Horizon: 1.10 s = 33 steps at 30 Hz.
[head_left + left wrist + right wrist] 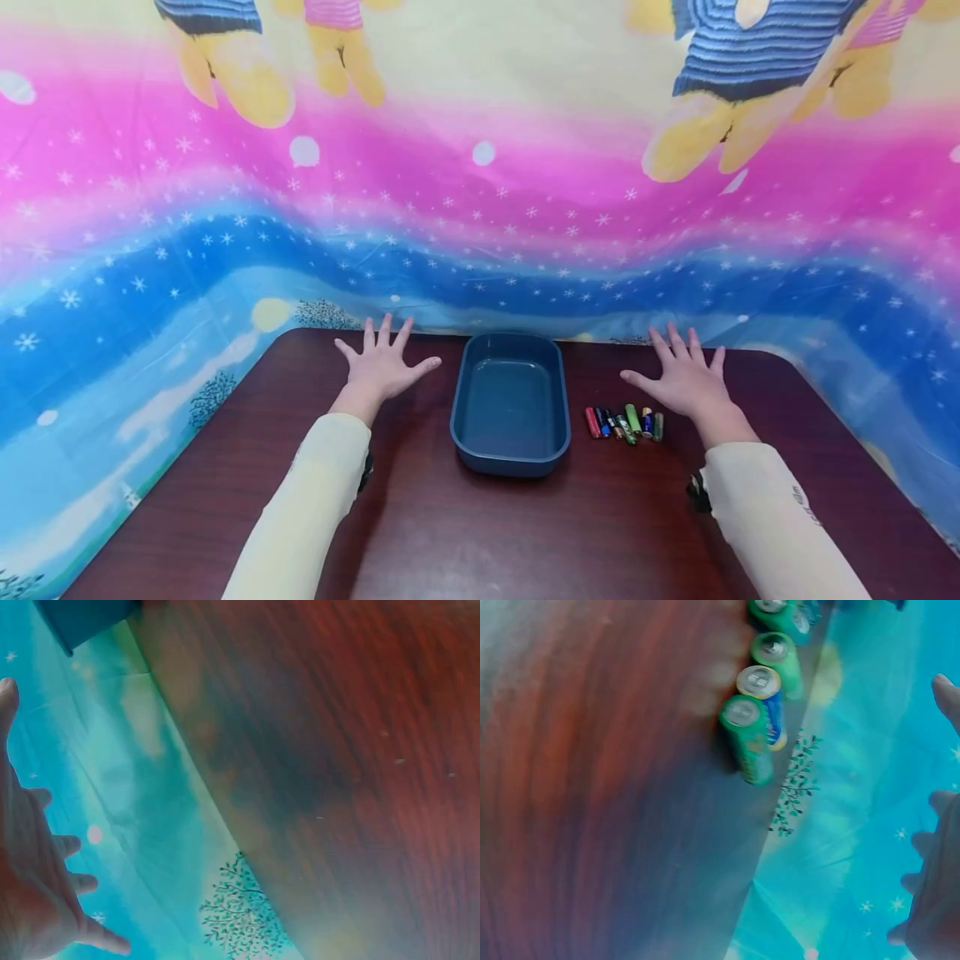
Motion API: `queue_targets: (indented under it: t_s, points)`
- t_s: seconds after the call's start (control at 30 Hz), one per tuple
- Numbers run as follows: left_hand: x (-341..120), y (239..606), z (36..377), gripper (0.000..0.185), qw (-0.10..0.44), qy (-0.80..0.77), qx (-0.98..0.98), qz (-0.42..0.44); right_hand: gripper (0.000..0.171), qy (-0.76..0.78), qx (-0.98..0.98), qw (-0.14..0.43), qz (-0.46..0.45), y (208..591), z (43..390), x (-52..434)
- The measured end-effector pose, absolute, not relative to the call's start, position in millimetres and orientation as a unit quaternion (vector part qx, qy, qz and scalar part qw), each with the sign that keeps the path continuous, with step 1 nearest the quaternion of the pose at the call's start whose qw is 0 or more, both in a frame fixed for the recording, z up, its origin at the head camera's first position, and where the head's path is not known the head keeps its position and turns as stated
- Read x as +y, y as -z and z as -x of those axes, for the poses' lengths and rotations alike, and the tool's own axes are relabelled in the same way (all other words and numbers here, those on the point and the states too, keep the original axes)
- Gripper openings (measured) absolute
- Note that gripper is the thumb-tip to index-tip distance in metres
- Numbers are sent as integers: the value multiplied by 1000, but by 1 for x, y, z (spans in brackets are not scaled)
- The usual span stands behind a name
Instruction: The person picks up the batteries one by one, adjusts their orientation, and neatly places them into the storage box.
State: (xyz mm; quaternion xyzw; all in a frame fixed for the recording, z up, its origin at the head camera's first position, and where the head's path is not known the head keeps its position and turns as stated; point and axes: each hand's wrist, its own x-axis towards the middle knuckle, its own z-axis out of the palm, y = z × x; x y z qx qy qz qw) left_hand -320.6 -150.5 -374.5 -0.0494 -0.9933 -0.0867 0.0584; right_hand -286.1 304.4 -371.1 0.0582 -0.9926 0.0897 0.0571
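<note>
Batteries (625, 422) just beside right hand (686, 381) | fingers spread, holding nothing — left hand (384, 364) alike

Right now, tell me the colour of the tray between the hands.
The tray is dark blue, plain, without pattern. The head view shows it best.

Looks like a home setup: cartoon bedsheet (480, 192) hung as backdrop behind small wooden table (480, 533).

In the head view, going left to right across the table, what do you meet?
Left hand, spread open on the wood → empty blue bin → row of batteries lying side by side → right hand, also spread open, just beyond the batteries. All sit on the dark wooden table.
</note>
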Motion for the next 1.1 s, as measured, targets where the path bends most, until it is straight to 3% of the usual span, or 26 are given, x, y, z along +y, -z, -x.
queue_targets:
  t_s: [0.33, 0.63, 0.77, 1.1]
  points:
    - [-136, 374, 320, 64, 31, 176, -982, 61, 87, -126, -987, 22, -101, 363, 281, 315]
    - [-118, 400, 312, 50, -82, 361, -927, 64, 81, -179, -975, -87, -95, 383, 266, 332]
    - [-113, 408, 311, 50, -134, 456, -878, 52, 79, -192, -972, -90, -101, 390, 261, 334]
    - [-109, 404, 314, 48, -157, 517, -840, 48, 72, -181, -974, -82, -111, 397, 263, 330]
